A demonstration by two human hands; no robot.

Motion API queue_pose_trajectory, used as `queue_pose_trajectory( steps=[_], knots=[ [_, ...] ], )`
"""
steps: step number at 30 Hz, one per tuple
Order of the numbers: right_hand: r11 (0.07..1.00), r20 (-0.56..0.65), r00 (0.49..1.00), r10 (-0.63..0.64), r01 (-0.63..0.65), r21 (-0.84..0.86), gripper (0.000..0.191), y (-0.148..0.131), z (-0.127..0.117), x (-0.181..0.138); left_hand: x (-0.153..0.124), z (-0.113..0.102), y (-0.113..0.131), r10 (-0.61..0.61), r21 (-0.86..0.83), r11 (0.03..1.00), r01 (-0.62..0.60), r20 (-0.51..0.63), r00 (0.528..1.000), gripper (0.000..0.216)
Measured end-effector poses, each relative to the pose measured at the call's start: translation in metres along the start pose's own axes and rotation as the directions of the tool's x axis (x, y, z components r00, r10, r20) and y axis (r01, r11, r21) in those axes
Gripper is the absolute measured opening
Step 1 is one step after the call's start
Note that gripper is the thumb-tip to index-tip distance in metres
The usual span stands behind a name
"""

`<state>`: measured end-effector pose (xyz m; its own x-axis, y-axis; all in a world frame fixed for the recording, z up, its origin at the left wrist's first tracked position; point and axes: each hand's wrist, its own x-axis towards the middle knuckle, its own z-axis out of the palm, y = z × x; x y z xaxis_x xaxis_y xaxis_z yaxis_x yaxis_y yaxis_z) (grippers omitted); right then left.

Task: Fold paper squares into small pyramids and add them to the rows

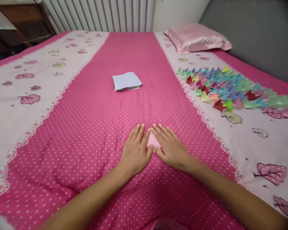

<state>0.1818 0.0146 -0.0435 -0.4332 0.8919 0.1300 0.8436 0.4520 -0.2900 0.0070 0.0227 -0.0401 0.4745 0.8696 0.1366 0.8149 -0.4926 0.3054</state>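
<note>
A small folded piece of pink paper [154, 141] lies flat on the dotted pink bedspread [93, 127], close in front of me. My left hand [135, 148] rests flat over its left side, fingers stretched forward. From the other side my right hand [170, 145] lies flat on its right part, fingers also extended. Both thumbs come near each other at the paper's lower edge. Only the middle of the paper shows between the hands; its side edges are hidden under the fingers.
Farther ahead sits a stack of paper sheets [127, 81], pale blue on top. Many folded paper boats [230, 86] in several colours stand in rows at the right. A pink satin pillow [198, 37] lies behind them. A white radiator [103, 16] lines the far wall.
</note>
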Motion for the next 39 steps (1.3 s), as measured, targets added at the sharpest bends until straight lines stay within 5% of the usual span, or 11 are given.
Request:
queue_pose_trajectory(
  steps=[17, 24, 31, 39],
  knots=[
    [0.999, 0.015, 0.999, 0.043, -0.043, -0.020, 0.052, -0.002, -0.015, -0.022, -0.011, -0.008, 0.005, 0.012, -0.030, 1.000, -0.011, 0.033, 0.999, 0.059],
    [0.999, -0.018, 1.000, 0.024, -0.025, -0.037, 0.041, 0.011, -0.025, -0.022, -0.017, -0.014, -0.003, 0.110, 0.023, 0.994, -0.109, -0.046, 0.993, 0.051],
    [0.991, -0.215, 0.976, -0.015, 0.044, 0.130, 0.027, 0.025, -0.023, -0.014, -0.009, -0.011, -0.013, 0.165, -0.087, 0.978, -0.188, -0.222, 0.961, 0.034],
    [0.955, -0.184, 0.982, 0.037, 0.019, 0.297, 0.029, 0.029, -0.029, -0.010, -0.001, -0.013, -0.016, 0.187, -0.259, 0.934, -0.247, -0.237, 0.953, 0.032]
  ],
)
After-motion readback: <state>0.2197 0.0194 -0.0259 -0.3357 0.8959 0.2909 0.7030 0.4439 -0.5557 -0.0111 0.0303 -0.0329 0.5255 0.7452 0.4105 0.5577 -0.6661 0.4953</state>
